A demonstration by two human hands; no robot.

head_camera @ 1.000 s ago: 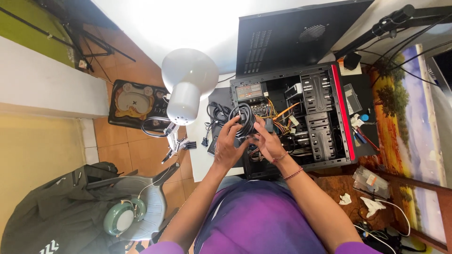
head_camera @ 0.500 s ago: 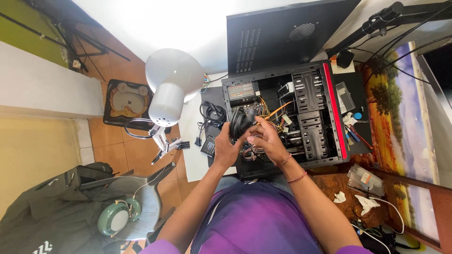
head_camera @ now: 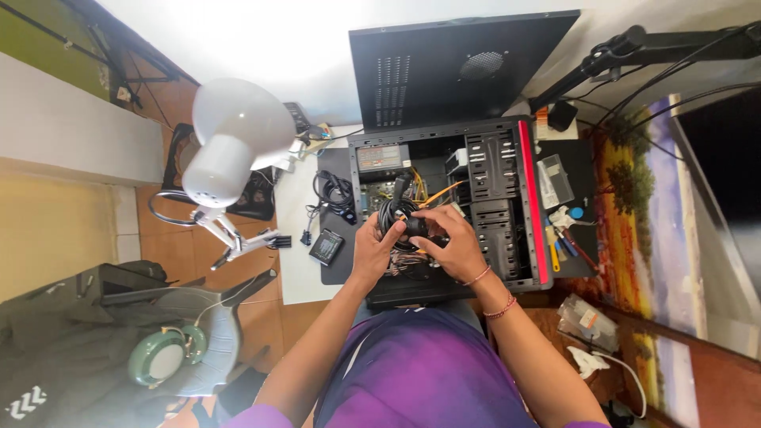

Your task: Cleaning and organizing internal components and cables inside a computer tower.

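Cluttered desk, open computer case (head_camera: 491,190), hands (head_camera: 416,246) gripping coiled black cable bundle (head_camera: 400,218)

This looks like a home computer-repair corner: an opened black desktop computer case (head_camera: 452,206) lies on a white bench (head_camera: 295,238) beside a white dome-shaded desk lamp (head_camera: 234,139), small screwdrivers and tools (head_camera: 564,242), its detached black side panel (head_camera: 452,67) leaning against the wall above terracotta floor tiles (head_camera: 170,246).
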